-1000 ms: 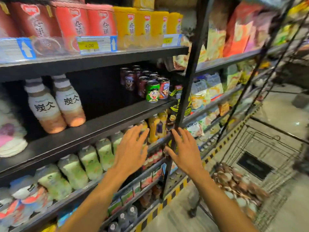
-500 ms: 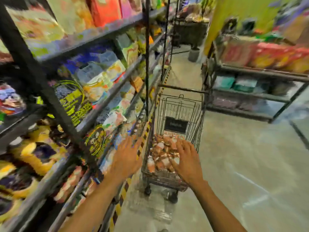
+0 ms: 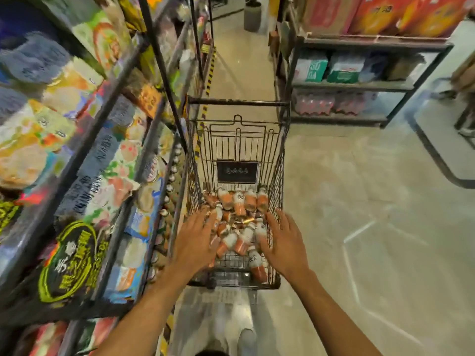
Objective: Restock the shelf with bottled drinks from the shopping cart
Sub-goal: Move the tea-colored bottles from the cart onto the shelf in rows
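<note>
Now both hands hover over the shopping cart (image 3: 279, 160) and hold nothing: left hand (image 3: 195, 242) at 7 o'clock of the heap, right hand (image 3: 285, 246) at 4 o'clock, fingers spread and straight. Bottled drinks (image 3: 239, 227) lie jumbled on their sides on the cart floor, with orange liquid and white labels. Probably full, so weighty for their size; rigid plastic, smooth, prone to roll or slip. Best gripped round the labelled mid-body, one per hand. Shelf (image 3: 110, 98) at 9 o'clock, just beside the cart

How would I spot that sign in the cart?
Find the dark wire shopping cart in the aisle beside the shelves. On its far wall, above the heap of orange-and-white bottled drinks, hangs a black rectangular sign, the only flat solid panel among bare wires.
</note>
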Demonstrator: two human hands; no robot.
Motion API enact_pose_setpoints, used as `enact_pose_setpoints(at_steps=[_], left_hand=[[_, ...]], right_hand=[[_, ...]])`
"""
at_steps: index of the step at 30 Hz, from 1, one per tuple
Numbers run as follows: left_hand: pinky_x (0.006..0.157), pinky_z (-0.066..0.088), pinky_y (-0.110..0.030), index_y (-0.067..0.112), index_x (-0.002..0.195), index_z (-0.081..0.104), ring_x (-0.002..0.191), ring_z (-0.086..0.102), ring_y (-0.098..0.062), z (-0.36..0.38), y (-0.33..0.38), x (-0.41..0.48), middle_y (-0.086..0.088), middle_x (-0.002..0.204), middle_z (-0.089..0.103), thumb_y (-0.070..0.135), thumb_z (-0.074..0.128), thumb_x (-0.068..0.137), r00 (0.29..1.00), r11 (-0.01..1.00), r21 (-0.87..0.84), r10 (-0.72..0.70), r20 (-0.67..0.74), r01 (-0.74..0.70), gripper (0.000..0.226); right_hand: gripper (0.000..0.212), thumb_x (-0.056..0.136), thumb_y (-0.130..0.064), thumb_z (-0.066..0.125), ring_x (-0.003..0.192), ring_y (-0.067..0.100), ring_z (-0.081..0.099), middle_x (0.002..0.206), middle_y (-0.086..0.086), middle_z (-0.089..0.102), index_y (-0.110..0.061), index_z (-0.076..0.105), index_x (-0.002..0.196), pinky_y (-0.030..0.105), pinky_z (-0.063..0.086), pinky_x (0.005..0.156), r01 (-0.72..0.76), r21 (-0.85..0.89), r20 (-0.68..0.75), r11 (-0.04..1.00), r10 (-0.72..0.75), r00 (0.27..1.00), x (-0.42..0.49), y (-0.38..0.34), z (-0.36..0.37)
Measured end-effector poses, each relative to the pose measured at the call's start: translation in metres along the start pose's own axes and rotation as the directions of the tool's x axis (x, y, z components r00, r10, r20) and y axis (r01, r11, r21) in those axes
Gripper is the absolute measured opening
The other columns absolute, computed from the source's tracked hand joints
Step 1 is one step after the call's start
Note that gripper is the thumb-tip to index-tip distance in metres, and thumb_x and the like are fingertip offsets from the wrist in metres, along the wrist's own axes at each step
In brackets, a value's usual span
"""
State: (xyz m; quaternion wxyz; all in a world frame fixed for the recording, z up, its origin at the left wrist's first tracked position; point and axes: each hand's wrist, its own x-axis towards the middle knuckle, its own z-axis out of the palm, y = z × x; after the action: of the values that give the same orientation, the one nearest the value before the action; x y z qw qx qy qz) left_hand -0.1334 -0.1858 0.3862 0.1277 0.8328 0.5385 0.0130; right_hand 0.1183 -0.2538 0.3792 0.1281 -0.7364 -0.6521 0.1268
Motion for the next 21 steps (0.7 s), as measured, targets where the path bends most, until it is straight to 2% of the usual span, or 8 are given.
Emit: enact_pose_setpoints(at_steps=[2, 4, 6, 12, 14, 16, 19, 21], left_hand=[[0.122, 0.027, -0.047, 0.02, 0.16, 0.029, 0.151, 0.03, -0.034, 0.01, -0.011, 0.025, -0.013, 0.164, 0.032, 0.05, 0.048, 0.097, 0.999, 1.0, 0.015, 0.01, 0.042, -0.011, 0.072], [0.118, 0.034, -0.049, 0.018, 0.157, 0.037, 0.148, 0.036, -0.036, 0.02, -0.022, 0.051, -0.016, 0.161, 0.037, 0.049, 0.054, 0.094, 0.996, 0.999, 0.024, 0.022, 0.088, -0.025, 0.072], [0.115, 0.036, -0.051, 0.016, 0.155, 0.041, 0.147, 0.038, -0.037, 0.031, -0.033, 0.077, -0.016, 0.16, 0.039, 0.05, 0.054, 0.092, 0.991, 0.999, 0.018, 0.042, 0.13, -0.044, 0.073], [0.125, 0.018, -0.041, 0.021, 0.162, 0.021, 0.156, 0.017, -0.03, 0.072, -0.06, 0.147, -0.01, 0.169, 0.02, 0.054, 0.039, 0.099, 0.968, 0.999, -0.046, 0.018, 0.25, -0.007, 0.074], [0.122, 0.027, -0.047, 0.019, 0.16, 0.03, 0.152, 0.028, -0.035, 0.087, -0.068, 0.163, -0.013, 0.165, 0.03, 0.055, 0.038, 0.094, 0.967, 0.994, -0.108, 0.03, 0.254, -0.002, 0.075], [0.117, 0.038, -0.051, 0.018, 0.156, 0.038, 0.146, 0.038, -0.035, 0.107, -0.079, 0.177, -0.013, 0.159, 0.039, 0.048, 0.047, 0.094, 0.97, 0.986, -0.165, 0.026, 0.242, 0.015, 0.07], [0.12, 0.034, -0.05, 0.028, 0.161, 0.023, 0.152, 0.026, -0.03, 0.137, -0.093, 0.194, -0.004, 0.167, 0.025, 0.047, 0.053, 0.098, 0.94, 0.984, -0.143, -0.049, 0.337, 0.102, 0.072], [0.121, 0.032, -0.049, 0.028, 0.161, 0.021, 0.153, 0.023, -0.029, 0.16, -0.102, 0.206, -0.004, 0.168, 0.024, 0.049, 0.052, 0.099, 0.929, 0.987, -0.118, -0.059, 0.366, 0.109, 0.073]], right_hand=[[0.068, 0.1, -0.054, 0.052, 0.152, 0.04, 0.033, 0.165, 0.015, 0.038, -0.02, 0.039, 0.159, 0.05, 0.028, 0.123, -0.044, -0.001, 0.038, 0.999, 0.044, 0.998, 0.019, 0.005, 0.018], [0.069, 0.1, -0.057, 0.048, 0.152, 0.041, 0.033, 0.164, 0.015, 0.039, -0.022, 0.037, 0.159, 0.054, 0.034, 0.122, -0.093, -0.004, 0.071, 0.996, 0.093, 0.993, 0.037, 0.008, 0.035], [0.069, 0.099, -0.054, 0.052, 0.15, 0.041, 0.037, 0.16, 0.016, 0.043, -0.02, 0.04, 0.157, 0.054, 0.037, 0.12, -0.122, -0.007, 0.067, 0.993, 0.122, 0.99, 0.053, 0.011, 0.051], [0.077, 0.097, -0.055, 0.048, 0.158, 0.034, 0.02, 0.17, 0.01, 0.028, -0.026, 0.023, 0.165, 0.052, 0.025, 0.127, -0.194, -0.003, 0.183, 0.981, 0.191, 0.964, 0.092, 0.024, 0.101], [0.079, 0.096, -0.055, 0.048, 0.157, 0.035, 0.023, 0.169, 0.011, 0.03, -0.024, 0.024, 0.165, 0.054, 0.028, 0.126, -0.21, 0.011, 0.22, 0.978, 0.203, 0.954, 0.104, 0.029, 0.12], [0.078, 0.097, -0.057, 0.051, 0.155, 0.036, 0.027, 0.166, 0.011, 0.034, -0.022, 0.029, 0.163, 0.054, 0.029, 0.126, -0.231, 0.014, 0.233, 0.973, 0.222, 0.947, 0.115, 0.033, 0.14], [0.075, 0.096, -0.059, 0.046, 0.155, 0.033, 0.025, 0.165, 0.009, 0.034, -0.024, 0.029, 0.161, 0.052, 0.028, 0.126, -0.267, 0.028, 0.29, 0.963, 0.248, 0.924, 0.133, 0.042, 0.17], [0.073, 0.096, -0.057, 0.049, 0.152, 0.029, 0.027, 0.163, 0.006, 0.035, -0.026, 0.029, 0.159, 0.05, 0.032, 0.124, -0.279, 0.045, 0.31, 0.959, 0.252, 0.917, 0.145, 0.051, 0.192]])
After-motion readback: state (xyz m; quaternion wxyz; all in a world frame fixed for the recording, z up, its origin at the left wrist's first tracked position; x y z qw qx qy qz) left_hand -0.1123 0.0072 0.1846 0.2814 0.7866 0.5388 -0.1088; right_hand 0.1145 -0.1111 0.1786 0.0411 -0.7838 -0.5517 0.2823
